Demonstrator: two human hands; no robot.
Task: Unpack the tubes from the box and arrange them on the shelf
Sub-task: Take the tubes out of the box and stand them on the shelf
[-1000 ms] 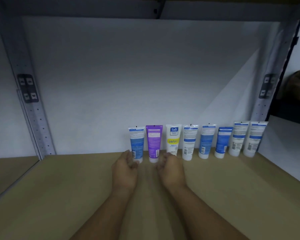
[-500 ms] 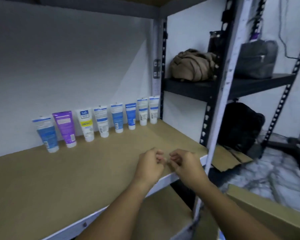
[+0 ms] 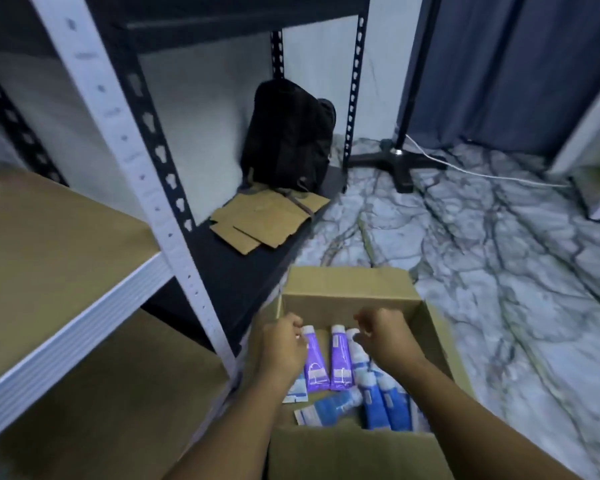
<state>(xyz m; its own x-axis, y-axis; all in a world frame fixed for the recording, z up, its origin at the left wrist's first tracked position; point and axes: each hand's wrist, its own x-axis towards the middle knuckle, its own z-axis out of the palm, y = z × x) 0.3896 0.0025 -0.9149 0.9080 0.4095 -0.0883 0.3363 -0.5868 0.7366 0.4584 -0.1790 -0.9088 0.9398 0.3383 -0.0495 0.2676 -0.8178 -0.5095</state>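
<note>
Two hands over open cardboard box (image 3: 347, 299) on the floor: left hand (image 3: 283, 344) and right hand (image 3: 383, 336), fingers curled, each grip empty. Inside lay two purple tubes (image 3: 340, 362) and several blue tubes (image 3: 385, 403), beside the shelf (image 3: 66, 327).
</note>
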